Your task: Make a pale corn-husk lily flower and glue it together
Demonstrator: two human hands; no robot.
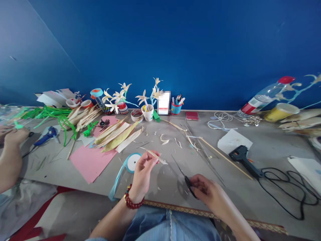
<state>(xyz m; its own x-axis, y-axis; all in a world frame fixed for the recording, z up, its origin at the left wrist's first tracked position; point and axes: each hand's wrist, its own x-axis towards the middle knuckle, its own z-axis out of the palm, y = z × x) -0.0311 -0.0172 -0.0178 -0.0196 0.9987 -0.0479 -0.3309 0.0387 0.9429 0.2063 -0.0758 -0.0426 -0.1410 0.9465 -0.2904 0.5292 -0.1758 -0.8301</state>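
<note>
A narrow pale strip of dried husk (162, 160) is pinched between the thumb and fingers of my left hand (145, 167). My right hand (204, 189) holds black-handled scissors (188, 184), their thin blades pointing up and left, apart from the strip. Beside my left hand lies a roll of light blue ribbon (132, 162), its loose end hanging over the table edge. Beyond the hands, curled husk scraps (165, 140) are scattered on the grey table (173, 197).
Husk leaves (122, 137) overlap pink paper (91, 164) on the left. A glue gun (244, 160) with a coiled black cord lies right, near a wooden stick (225, 157) and thin wires. Husk flowers stand in a cup (147, 114). Another person's hand (16, 135) is far left.
</note>
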